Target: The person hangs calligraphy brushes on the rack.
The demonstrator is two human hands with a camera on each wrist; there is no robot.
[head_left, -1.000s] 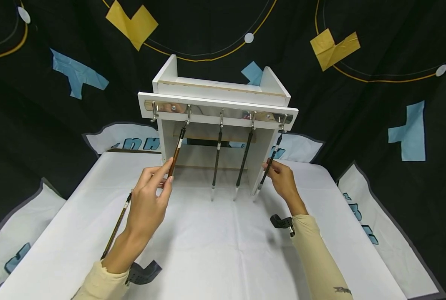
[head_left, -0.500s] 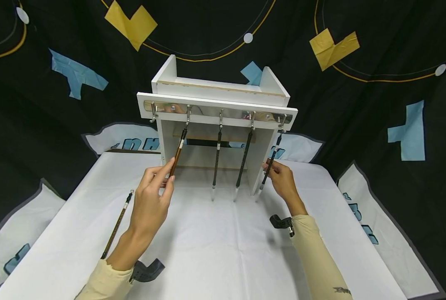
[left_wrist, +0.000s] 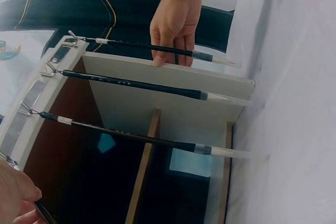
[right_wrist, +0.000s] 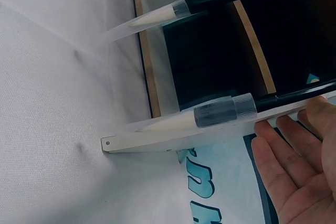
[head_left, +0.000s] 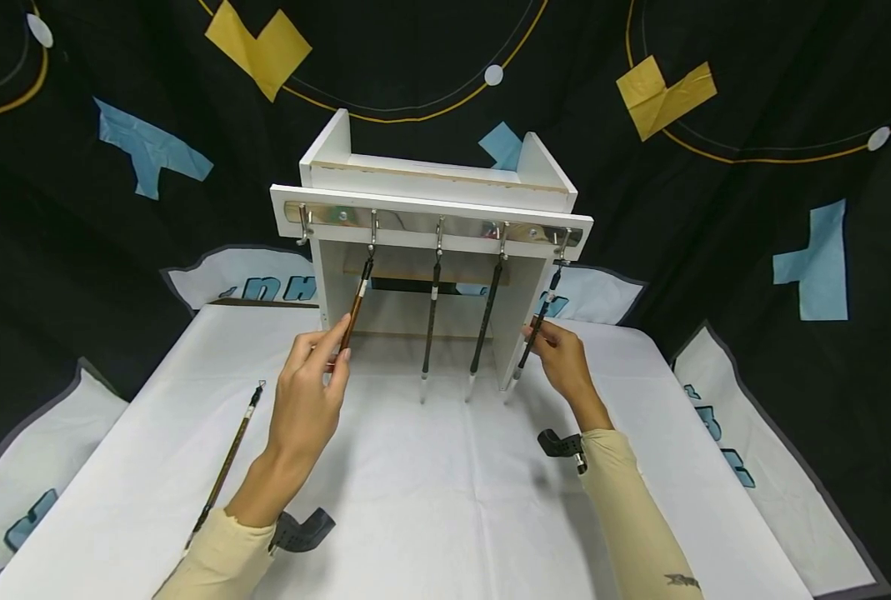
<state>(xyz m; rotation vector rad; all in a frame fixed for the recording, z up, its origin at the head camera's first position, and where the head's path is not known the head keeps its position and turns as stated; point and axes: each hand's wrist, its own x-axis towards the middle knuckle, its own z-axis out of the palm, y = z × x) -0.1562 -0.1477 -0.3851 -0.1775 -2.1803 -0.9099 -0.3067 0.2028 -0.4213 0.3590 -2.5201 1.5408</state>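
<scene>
My left hand [head_left: 306, 400] pinches a brown-handled calligraphy brush [head_left: 357, 304] between thumb and fingers. The upper end of that brush is right at the second hook from the left; its lower part is hidden by the hand. At the other side, my right hand [head_left: 563, 358] holds the front edge of the side panel [left_wrist: 205, 77] of a white shelf rack [head_left: 430, 196], thumb at the edge and fingers along the outside. Three black-handled brushes hang from the other hooks: one in the middle [head_left: 431, 321], another beside it [head_left: 486, 317], and the rightmost [head_left: 541, 325] in front of my right hand.
Another brown brush [head_left: 227, 458] lies on the white-covered table [head_left: 415, 517], left of my left forearm. The leftmost hook [head_left: 303, 227] on the metal strip bears no brush. Behind the rack hangs a black cloth [head_left: 430, 50] with blue and yellow tape pieces.
My left hand and forearm have shifted slightly right, still pinching the brown brush, and more of the lying brush shows. The rightmost brush sways a little. My right hand stays put.
</scene>
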